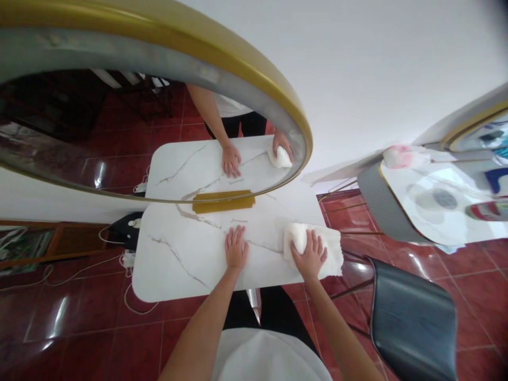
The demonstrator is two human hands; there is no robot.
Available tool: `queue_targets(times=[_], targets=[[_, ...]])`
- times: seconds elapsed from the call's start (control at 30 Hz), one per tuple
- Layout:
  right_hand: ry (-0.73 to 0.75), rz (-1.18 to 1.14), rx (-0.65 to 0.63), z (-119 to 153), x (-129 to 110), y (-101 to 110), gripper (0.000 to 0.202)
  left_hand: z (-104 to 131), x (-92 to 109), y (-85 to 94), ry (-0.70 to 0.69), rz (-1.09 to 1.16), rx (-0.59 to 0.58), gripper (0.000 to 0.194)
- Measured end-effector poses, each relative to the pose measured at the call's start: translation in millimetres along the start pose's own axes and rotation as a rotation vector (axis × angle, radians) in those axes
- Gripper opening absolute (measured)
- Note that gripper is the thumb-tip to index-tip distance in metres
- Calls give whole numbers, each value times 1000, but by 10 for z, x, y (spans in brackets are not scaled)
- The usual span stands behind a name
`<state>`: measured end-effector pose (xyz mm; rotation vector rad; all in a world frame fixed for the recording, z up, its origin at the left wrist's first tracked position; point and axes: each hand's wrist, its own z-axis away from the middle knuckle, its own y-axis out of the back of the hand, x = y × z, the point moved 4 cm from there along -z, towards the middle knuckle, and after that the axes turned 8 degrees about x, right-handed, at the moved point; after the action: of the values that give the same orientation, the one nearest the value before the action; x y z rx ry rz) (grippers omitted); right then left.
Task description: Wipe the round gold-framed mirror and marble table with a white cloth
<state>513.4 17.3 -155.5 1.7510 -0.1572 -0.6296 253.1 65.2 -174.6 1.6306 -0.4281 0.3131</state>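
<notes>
My left hand (236,247) lies flat on the white marble-patterned tabletop (190,275), fingers stretched out, holding nothing. On the right end of the table, my right hand (310,256) grips a white cloth (332,246). Part of the cloth is bunched up beside the thumb, and the rest spreads flat under the hand out to the table's right edge. What the fingers cover underneath is hidden. Above the table, a large gold-rimmed mirror (138,164) reflects both hands and the cloth.
A gold bracket (224,202) joins the mirror's bottom to the table's back. To the right stand a black chair (413,312) and a second table (420,196) bearing a pink-and-white bundle (405,157). White cables (85,272) trail over the red tiled floor (79,328) at left.
</notes>
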Motion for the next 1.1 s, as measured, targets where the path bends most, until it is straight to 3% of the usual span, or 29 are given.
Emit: queue_targets(times=[0.1,0.2,0.33,0.5,0.6,0.7,0.87,0.97,1.03,1.1], targets=[[-3,-10,-51,359,-363,-65,74,51,-36,139,-45,99,-25,51],[100,-50,-138,675,-811,-170,73,215,-110,277,-27,236,-99,45],[303,-149,-295,935,-1286,-291,57,502,-241,383,129,529,-180,43],[375,-166,-358,978,-1605,-318,50,640,-511,462,370,687,-130,38],[477,-183,-381,1009,-1819,-267,53,597,-797,575,425,649,-59,29],[634,-219,-400,1063,-2021,-206,54,554,-1226,774,478,610,29,27],[740,-188,-383,1101,-2129,-250,55,556,-1943,1343,615,403,312,37],[794,-162,-376,1164,-2229,-330,60,453,-1950,1660,449,146,407,44],[848,-160,-380,1245,-2368,-396,64,320,-1759,1703,171,26,299,45],[885,-161,-388,1336,-2529,-481,68,225,-1562,1613,-93,-3,124,45]])
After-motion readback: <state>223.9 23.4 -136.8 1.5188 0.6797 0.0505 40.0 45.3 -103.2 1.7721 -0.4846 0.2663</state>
